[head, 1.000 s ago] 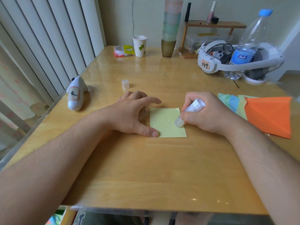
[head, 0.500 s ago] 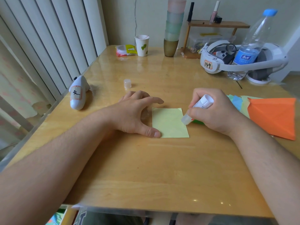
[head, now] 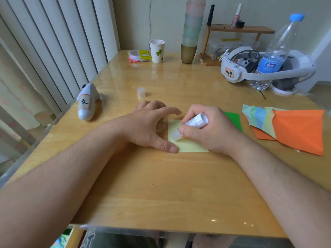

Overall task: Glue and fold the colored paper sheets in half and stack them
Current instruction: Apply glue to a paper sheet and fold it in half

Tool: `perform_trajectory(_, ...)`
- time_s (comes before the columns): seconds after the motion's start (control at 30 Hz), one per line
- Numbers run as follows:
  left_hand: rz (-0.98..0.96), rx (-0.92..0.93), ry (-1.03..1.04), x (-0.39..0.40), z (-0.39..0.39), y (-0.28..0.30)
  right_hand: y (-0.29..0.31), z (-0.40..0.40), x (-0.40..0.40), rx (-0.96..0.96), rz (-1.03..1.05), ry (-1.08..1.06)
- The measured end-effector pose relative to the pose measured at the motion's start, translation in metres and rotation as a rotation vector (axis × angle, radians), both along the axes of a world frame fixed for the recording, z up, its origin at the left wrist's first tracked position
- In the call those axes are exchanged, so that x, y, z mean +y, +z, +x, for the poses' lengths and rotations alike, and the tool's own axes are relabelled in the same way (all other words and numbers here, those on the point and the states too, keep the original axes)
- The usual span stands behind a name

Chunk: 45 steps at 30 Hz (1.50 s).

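We see the left hand point(head: 150, 127) spread on the wooden table point(head: 161, 194), thumb pressing the near left corner of a pale yellow sheet point(head: 191, 147). The right hand point(head: 211, 129) grips a white glue stick point(head: 193, 125), its tip touching the sheet. Its clear cap point(head: 141, 92) stands beyond; folded coloured sheets point(head: 293, 127) lie right.

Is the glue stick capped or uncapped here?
Uncapped: the glue stick, gripped by the right hand, touches the yellow sheet; its cap stands apart.
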<state>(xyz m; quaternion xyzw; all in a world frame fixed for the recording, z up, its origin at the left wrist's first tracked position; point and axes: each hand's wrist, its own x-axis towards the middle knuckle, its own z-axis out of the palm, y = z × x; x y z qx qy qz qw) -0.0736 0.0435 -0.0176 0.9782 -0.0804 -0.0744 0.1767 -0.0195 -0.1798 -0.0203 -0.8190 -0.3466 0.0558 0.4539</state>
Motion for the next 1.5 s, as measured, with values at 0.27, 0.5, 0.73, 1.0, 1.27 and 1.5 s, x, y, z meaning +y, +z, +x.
perform_trajectory(0.27,0.0,-0.002,0.01,0.0,0.0,-0.002,-0.002,0.001,-0.001,0.0,-0.05,-0.007)
perform_trajectory(0.5,-0.006,-0.005,0.003,0.001,0.0,-0.001,0.006,0.008,-0.023,-0.005,-0.111,-0.033)
perform_trajectory(0.73,-0.01,-0.012,-0.001,0.0,0.0,-0.001,0.009,0.017,-0.034,0.015,-0.138,-0.042)
perform_trajectory(1.0,-0.009,-0.01,-0.004,0.001,-0.001,-0.001,0.009,0.021,-0.037,-0.028,-0.15,-0.065)
perform_trajectory(1.27,-0.01,-0.015,-0.004,0.001,-0.001,-0.001,0.011,0.021,-0.036,-0.028,-0.047,-0.089)
perform_trajectory(1.5,-0.008,-0.019,-0.006,0.001,-0.001,-0.001,0.012,0.016,-0.025,0.073,0.303,-0.01)
